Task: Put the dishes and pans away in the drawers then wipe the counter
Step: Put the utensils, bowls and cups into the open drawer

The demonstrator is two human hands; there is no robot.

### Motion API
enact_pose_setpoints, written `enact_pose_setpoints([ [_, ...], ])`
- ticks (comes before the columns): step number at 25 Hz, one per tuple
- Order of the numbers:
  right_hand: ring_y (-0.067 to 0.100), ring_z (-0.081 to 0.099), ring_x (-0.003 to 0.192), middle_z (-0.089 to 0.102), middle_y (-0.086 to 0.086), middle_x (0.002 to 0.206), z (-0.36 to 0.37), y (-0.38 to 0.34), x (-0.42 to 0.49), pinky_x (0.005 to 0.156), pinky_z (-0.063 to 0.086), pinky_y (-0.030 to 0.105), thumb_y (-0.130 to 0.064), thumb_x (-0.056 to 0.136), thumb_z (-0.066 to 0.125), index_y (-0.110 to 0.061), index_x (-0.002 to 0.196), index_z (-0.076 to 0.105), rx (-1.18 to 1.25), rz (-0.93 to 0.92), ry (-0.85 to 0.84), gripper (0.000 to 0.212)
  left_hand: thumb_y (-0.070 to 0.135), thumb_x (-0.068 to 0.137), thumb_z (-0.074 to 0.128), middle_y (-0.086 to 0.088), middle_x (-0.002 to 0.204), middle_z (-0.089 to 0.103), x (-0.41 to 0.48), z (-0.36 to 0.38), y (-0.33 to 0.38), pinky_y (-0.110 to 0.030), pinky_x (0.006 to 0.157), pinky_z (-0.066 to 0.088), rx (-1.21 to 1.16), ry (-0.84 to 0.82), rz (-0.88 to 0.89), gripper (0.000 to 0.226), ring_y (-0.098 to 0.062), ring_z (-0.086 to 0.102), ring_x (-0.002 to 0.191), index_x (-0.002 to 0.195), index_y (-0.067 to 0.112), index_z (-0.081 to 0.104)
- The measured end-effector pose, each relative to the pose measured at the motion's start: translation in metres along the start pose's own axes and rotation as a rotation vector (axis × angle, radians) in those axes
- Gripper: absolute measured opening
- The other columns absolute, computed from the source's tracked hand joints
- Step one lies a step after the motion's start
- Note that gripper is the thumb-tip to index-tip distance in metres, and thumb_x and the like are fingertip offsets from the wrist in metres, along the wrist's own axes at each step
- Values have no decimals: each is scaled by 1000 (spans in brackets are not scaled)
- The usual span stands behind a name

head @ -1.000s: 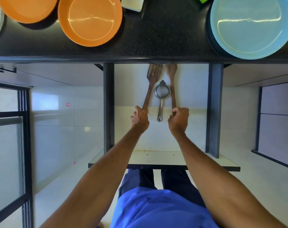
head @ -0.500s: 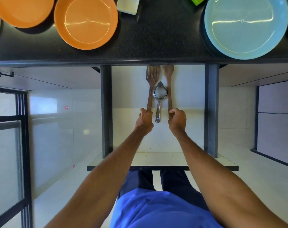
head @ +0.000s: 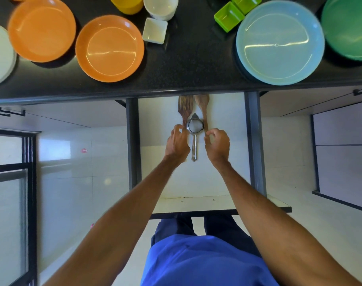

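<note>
Lying side by side in the open drawer (head: 159,145) are three utensils: a wooden slotted spatula (head: 185,106) on the left, a small metal strainer (head: 194,125) in the middle and a wooden spoon (head: 202,102) on the right, their handles pointing toward the person. The spatula and spoon heads reach under the edge of the black counter (head: 188,65). On the counter stand two orange plates (head: 109,49), a pale blue plate (head: 279,43), a green plate (head: 349,27), a white square dish (head: 154,30), green square dishes (head: 228,16), a yellow cup (head: 126,4) and a white bowl (head: 161,6).

Both arms reach into the drawer. The left hand (head: 177,142) covers the spatula's handle and the right hand (head: 218,144) covers the spoon's, one on each side of the strainer's handle. Fingers on both are loosely curled; I cannot tell whether they pinch the handles or only hover over them.
</note>
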State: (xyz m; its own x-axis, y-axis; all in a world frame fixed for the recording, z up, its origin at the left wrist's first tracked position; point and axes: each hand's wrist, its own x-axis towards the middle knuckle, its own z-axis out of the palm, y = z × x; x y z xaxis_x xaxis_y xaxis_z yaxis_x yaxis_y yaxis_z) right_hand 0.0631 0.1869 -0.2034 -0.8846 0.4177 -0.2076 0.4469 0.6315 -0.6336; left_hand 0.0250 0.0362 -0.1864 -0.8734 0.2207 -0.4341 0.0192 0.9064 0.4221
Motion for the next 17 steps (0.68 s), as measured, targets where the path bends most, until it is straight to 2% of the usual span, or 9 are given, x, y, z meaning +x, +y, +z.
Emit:
enact_pose_setpoints([
  [2, 18, 66, 93, 71, 7, 103, -11, -18, 7, 79, 56, 24, -19, 94, 74, -9, 107, 70, 72, -86, 70, 17, 4, 91, 69, -9, 128, 56, 4, -17, 7, -28, 80, 56, 6, 98, 75, 29, -27, 62, 106, 117, 11, 60],
  [4, 11, 64, 92, 71, 5, 104, -20, -37, 15, 81, 55, 18, -25, 94, 74, -10, 107, 69, 155, -154, 121, 20, 18, 96, 67, -4, 117, 59, 8, -38, 17, -25, 80, 54, -36, 191, 172, 16, -21, 60, 96, 110, 14, 61],
  [6, 9, 65, 95, 72, 4, 107, -29, -58, 21, 84, 53, 14, -30, 95, 74, -11, 109, 69, 219, -207, 159, 25, 26, 95, 69, -4, 116, 59, 11, -63, 27, -25, 82, 54, -64, 268, 267, 20, -18, 56, 93, 109, 16, 60],
  [10, 9, 64, 98, 70, 4, 109, -46, -93, 49, 85, 54, 15, -27, 95, 74, -10, 110, 67, 245, -325, 220, 23, 10, 87, 74, -12, 130, 53, 37, -114, 39, -29, 90, 54, 1, 382, 429, 39, -23, 56, 109, 123, 7, 59],
  [12, 13, 65, 100, 68, 5, 112, -54, -106, 68, 85, 57, 21, -20, 96, 72, -11, 112, 67, 208, -369, 257, 19, 2, 88, 65, -12, 137, 48, 55, -137, 42, -31, 92, 55, 15, 379, 410, 40, -25, 53, 119, 127, 8, 56],
  [14, 16, 65, 103, 67, 7, 114, -61, -117, 89, 86, 58, 26, -14, 95, 71, -10, 113, 66, 160, -386, 256, 20, 3, 92, 60, -11, 143, 42, 73, -152, 44, -33, 92, 56, 26, 338, 341, 43, -25, 49, 125, 134, 8, 51],
  [17, 19, 64, 108, 66, 9, 119, -68, -127, 119, 91, 54, 25, -12, 93, 73, -7, 118, 64, 90, -365, 216, 27, 7, 94, 60, -10, 151, 35, 101, -164, 50, -37, 99, 53, 32, 212, 250, 53, -26, 43, 134, 145, 10, 42],
])
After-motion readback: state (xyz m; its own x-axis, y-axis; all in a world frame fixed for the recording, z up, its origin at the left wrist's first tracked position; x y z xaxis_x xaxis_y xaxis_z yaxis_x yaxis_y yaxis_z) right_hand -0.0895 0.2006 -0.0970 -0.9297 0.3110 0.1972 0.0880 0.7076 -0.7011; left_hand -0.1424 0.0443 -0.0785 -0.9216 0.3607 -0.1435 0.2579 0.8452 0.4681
